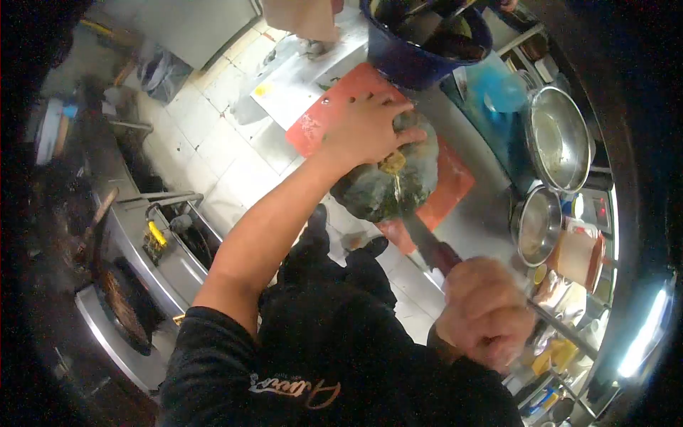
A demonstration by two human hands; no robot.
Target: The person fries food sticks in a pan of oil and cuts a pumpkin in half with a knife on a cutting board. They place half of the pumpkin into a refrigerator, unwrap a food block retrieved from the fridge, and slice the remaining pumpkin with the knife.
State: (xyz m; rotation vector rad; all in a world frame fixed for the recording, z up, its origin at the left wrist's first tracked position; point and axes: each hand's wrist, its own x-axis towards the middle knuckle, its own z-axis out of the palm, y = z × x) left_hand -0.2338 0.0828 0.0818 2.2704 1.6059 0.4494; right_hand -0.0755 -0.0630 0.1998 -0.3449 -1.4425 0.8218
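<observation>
A large dark green, rounded squash (363,191) rests on a red cutting board (455,174). My left hand (370,132) lies over its far side with the fingers spread, beside the tan stem (393,163). My right hand (487,309), a little blurred, is wrapped round the handle of a knife (423,238). The blade points up and left, and its tip end meets the squash just below the stem. Whether the tip is inside the squash I cannot tell.
A dark blue bucket (427,67) with utensils stands beyond the board. Metal bowls (558,139) are at the right. A pan (121,306) sits at the left. Another person's hand or arm (302,18) shows at the top.
</observation>
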